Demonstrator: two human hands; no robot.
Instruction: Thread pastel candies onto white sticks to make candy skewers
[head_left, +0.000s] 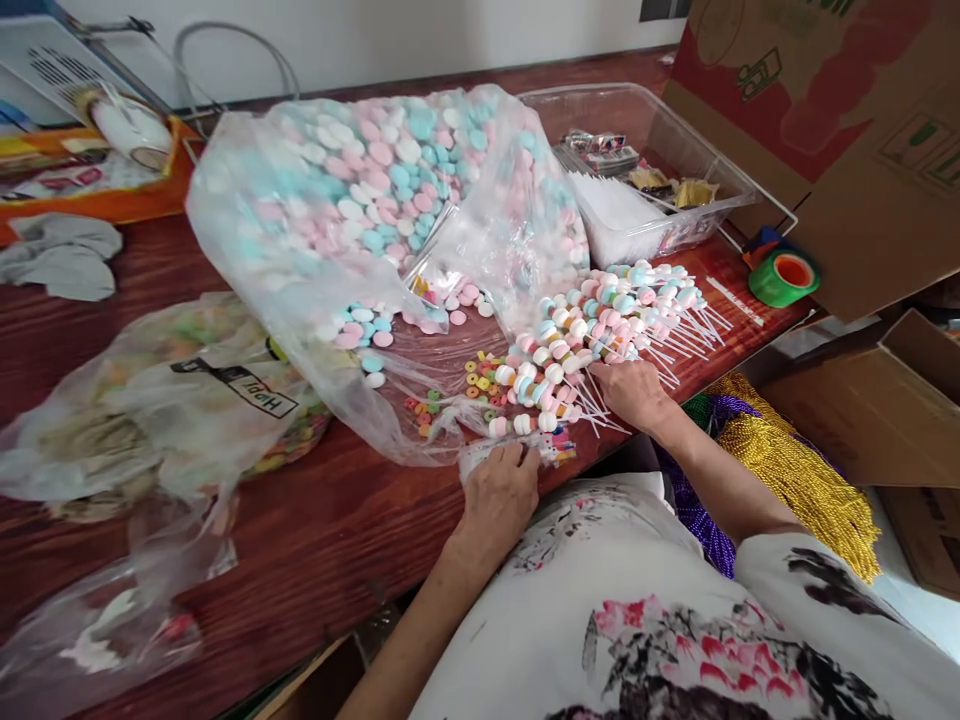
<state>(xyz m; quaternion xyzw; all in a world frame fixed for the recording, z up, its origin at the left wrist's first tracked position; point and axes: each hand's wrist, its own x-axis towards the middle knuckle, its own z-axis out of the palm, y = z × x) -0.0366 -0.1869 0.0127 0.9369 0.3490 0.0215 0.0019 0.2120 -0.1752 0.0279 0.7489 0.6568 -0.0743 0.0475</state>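
Observation:
A big clear plastic bag (337, 190) of pink, blue and white round candies lies open on the red-brown wooden table (322, 540). To its right is a pile of finished candy skewers (615, 310) on white sticks. My right hand (634, 392) rests on the near end of that pile, its fingers curled over the sticks. My left hand (501, 492) sits at the table's front edge, fingers bent onto the bag's edge beside a single candy skewer (525, 424). Small coloured ring candies (480, 380) are scattered between the hands and the bag.
A clear plastic tub (705, 165) with packets stands at the back right. A green tape roll (784, 277) lies by a large cardboard box (840, 120). Crumpled plastic bags (165, 400) cover the left. Gold and purple bead strings (795, 470) hang below the table's right edge.

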